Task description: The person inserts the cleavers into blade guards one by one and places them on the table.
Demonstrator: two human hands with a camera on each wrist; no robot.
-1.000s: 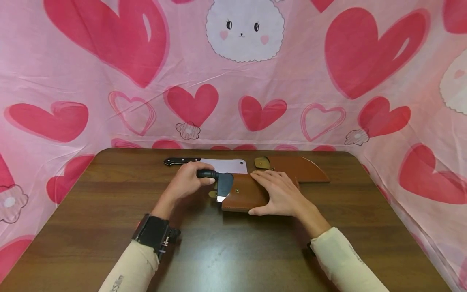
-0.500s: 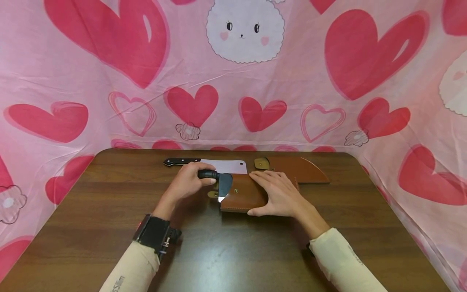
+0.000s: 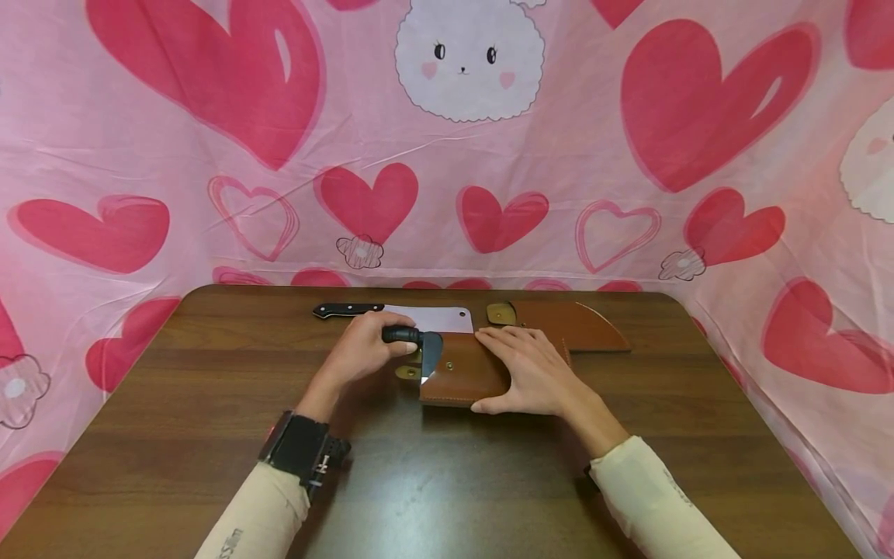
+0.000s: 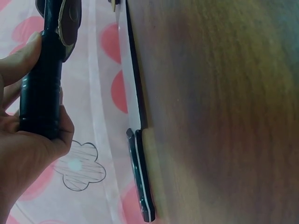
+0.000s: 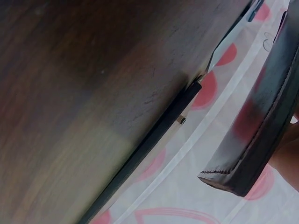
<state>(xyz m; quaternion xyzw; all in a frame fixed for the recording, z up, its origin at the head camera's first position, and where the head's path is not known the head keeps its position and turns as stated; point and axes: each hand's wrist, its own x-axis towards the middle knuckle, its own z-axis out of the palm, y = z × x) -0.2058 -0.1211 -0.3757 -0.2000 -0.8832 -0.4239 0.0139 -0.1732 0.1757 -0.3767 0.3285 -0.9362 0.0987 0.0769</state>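
My left hand (image 3: 359, 353) grips the black handle (image 4: 41, 93) of a cleaver between thumb and fingers. Only a narrow strip of its dark blade (image 3: 431, 355) shows; the rest is inside a brown leather sheath (image 3: 461, 380) with a brass snap. My right hand (image 3: 531, 371) holds the sheath from its right end, thumb along the near edge and fingers over the top. In the right wrist view the sheath's stitched edge (image 5: 261, 135) is raised off the table, with part of the right hand (image 5: 287, 156) behind it. A strap end (image 3: 408, 373) sticks out below the handle.
Behind the hands lies a second cleaver (image 3: 433, 317) with a black riveted handle (image 3: 349, 309). To its right rests another brown sheath (image 3: 580, 326) with an olive-backed strap (image 3: 500, 313). A heart-patterned cloth (image 3: 503, 140) hangs beyond the wooden table (image 3: 209, 404).
The cleaver has slid rightward into the sheath, so less blade shows. My left hand has shifted slightly right with it, while my right hand and the sheath have edged left.
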